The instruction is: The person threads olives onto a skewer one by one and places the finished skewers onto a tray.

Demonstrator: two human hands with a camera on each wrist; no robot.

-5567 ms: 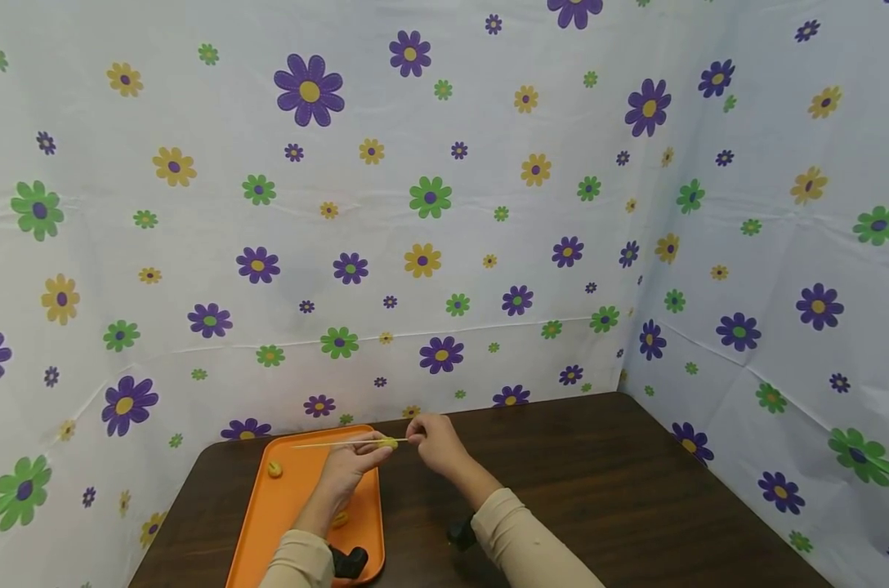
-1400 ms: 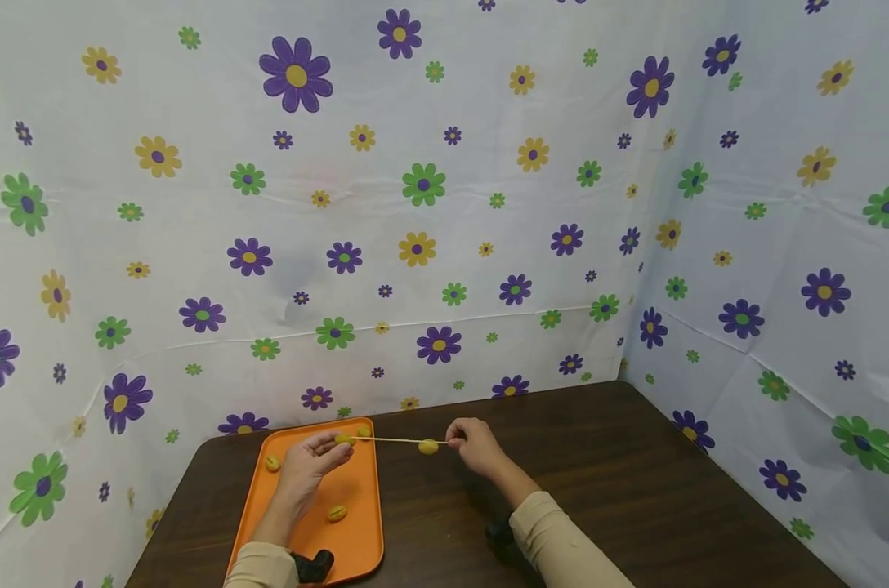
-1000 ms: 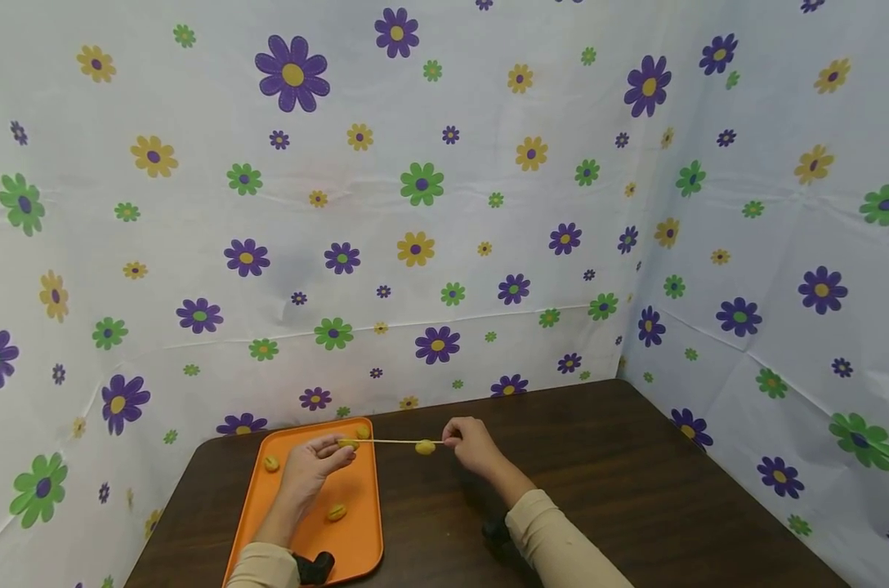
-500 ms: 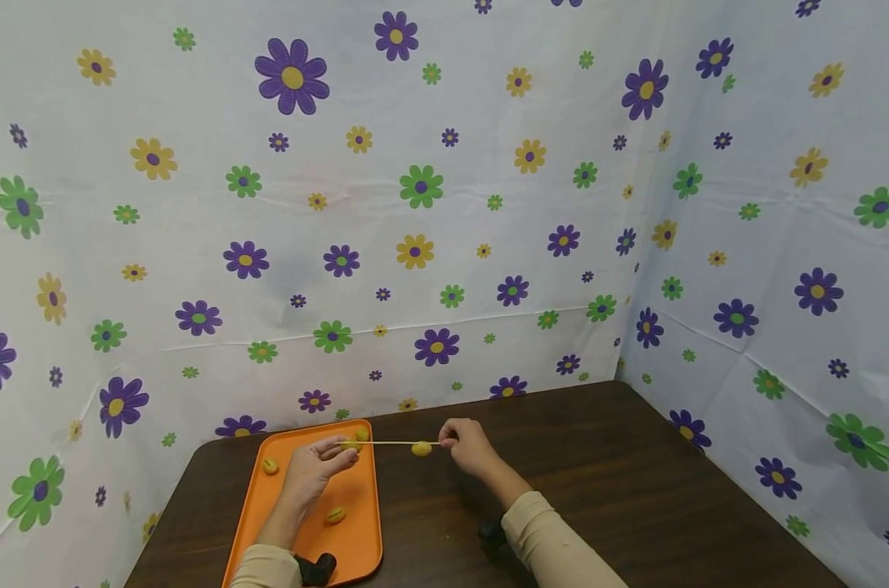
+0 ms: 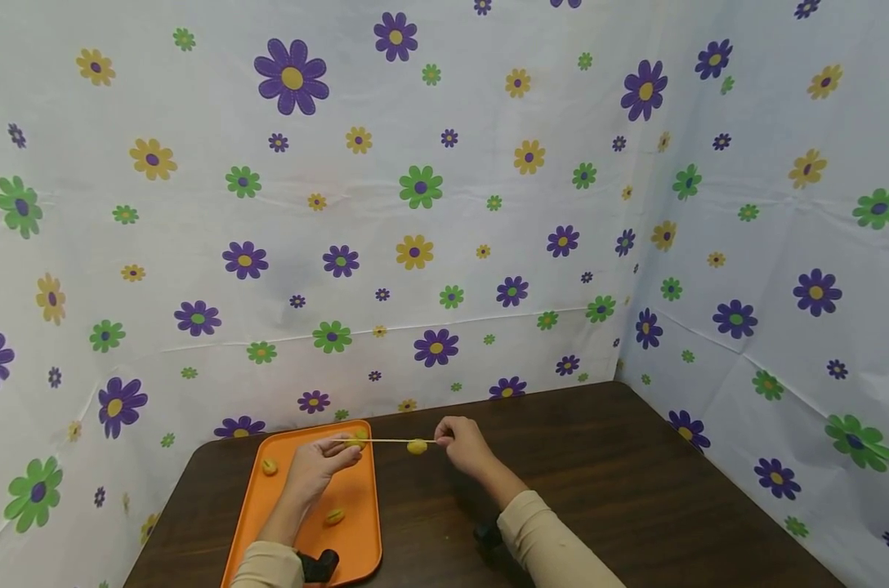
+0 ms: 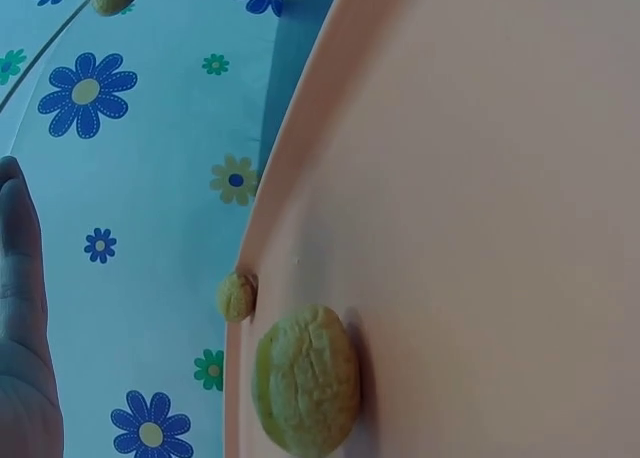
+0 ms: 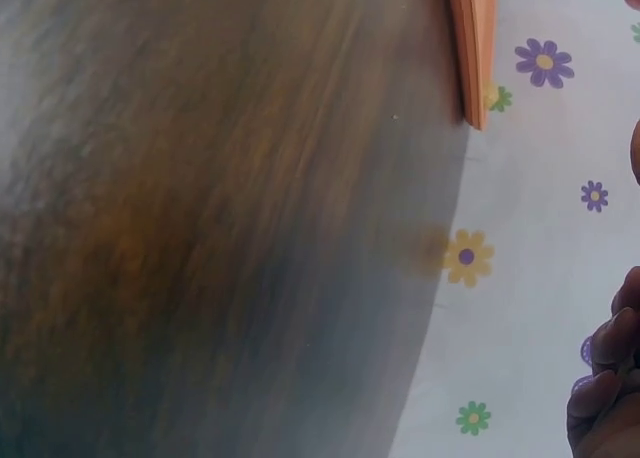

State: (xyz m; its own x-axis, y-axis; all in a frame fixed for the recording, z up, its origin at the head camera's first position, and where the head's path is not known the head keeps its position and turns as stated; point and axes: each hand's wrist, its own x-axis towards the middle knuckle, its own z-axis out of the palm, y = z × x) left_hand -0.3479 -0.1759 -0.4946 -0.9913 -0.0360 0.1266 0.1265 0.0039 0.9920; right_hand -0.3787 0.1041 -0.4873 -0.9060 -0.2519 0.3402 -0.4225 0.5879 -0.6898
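Observation:
A thin pale skewer (image 5: 390, 441) is held level between the two hands, above the right side of the orange tray (image 5: 377, 531). The right hand (image 5: 465, 445) pinches its right end. A yellow, wrinkled, walnut-like piece (image 5: 417, 447) sits on the skewer close to those fingers; it also shows at the top of the left wrist view. The left hand (image 5: 310, 474) holds another yellow piece at the skewer's left end; this piece partly overlaps one on the tray, so its outline is hard to separate. The right wrist view shows curled fingers (image 7: 610, 363) at its edge.
Several yellow pieces lie on the tray, one at the left (image 5: 270, 466) and one nearer the front (image 5: 335, 516). The tray stands on a dark wooden table (image 5: 599, 457). Flower-printed cloth (image 5: 489, 163) hangs behind and to the right.
Earliest, the left hand held one piece around the skewer; now that piece is near the right fingers and the left hand has another at the far end. Lately both hands have drawn slightly closer.

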